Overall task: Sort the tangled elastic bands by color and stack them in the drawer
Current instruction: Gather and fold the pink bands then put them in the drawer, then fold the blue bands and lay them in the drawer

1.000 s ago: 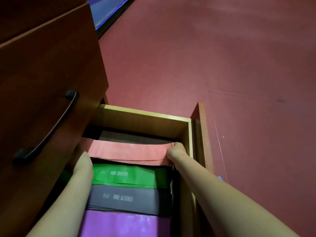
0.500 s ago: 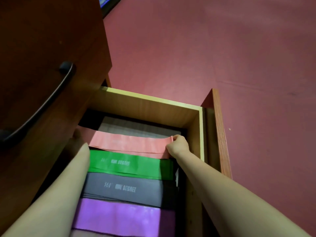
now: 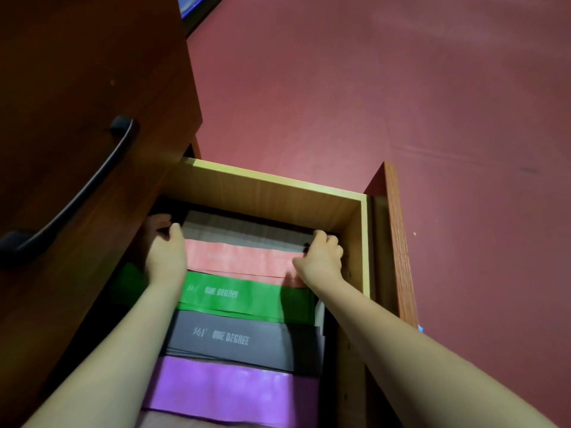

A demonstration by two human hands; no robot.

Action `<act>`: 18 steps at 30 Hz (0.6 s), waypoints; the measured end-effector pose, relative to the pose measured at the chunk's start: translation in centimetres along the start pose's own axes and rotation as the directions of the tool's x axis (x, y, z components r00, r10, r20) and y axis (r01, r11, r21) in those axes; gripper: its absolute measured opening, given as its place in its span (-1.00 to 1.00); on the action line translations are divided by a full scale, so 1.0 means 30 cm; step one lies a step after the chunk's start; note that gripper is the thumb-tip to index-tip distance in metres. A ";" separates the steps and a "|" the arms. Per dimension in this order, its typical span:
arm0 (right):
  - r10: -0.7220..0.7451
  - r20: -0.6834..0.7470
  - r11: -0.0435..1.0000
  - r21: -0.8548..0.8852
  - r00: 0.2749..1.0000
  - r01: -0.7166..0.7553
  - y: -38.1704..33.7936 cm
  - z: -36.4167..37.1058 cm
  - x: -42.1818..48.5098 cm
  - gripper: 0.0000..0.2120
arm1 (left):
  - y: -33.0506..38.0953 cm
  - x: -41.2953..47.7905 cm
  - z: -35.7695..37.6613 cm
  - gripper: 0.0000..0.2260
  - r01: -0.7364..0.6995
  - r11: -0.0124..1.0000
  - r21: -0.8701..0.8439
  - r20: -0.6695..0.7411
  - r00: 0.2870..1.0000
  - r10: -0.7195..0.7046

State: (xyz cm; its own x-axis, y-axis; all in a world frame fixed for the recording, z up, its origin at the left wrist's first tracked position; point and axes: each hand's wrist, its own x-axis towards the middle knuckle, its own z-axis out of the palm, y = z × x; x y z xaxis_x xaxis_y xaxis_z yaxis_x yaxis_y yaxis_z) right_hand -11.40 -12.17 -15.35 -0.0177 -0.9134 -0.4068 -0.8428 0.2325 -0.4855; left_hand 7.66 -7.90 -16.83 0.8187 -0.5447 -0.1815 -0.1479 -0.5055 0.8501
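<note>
Deep inside the drawer [image 3: 268,193], near its far wall, both hands met the ends of the pink band [image 3: 241,257]. The right hand [image 3: 321,256] clenched its fingers on the right end, hard by the right wall. The left hand [image 3: 165,251] covered the left end under the overhanging cabinet front [image 3: 92,88], and its grasp could not be told. Pink lay between a grey band [image 3: 241,230] and a green band [image 3: 247,291], followed by a black band [image 3: 241,338] and a purple band [image 3: 222,387], each spanning the drawer almost wall to wall. A dark strip of room lay beyond grey, and a slim gap ran along the right wall.
</note>
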 end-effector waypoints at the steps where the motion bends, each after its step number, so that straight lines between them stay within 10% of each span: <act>1: -0.055 -0.016 0.997 0.055 0.998 0.056 -0.014 -0.018 -0.006 -0.46 | 0.018 -0.012 0.013 -0.74 -0.090 0.996 -0.007 0.015 0.996 0.090; 13: -0.459 -0.477 0.735 0.270 0.750 0.622 0.037 -0.429 -0.114 -0.81 | 0.385 -0.400 0.246 -0.90 -0.456 0.763 -0.459 0.234 0.766 0.599; 18: -0.337 -0.385 0.848 0.272 0.859 0.455 0.299 -0.533 -0.102 -0.83 | 0.503 -0.617 0.348 -0.90 -0.550 0.650 -0.525 0.348 0.558 0.753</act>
State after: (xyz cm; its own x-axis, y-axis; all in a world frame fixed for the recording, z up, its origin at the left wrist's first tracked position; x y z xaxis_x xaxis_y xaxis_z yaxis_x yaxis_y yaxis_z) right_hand -27.49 -12.63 -6.09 0.0617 -0.9918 0.1123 -0.5768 -0.1273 -0.8069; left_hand -15.52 -12.41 -5.80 0.1519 -0.9177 0.3670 -0.2545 0.3225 0.9117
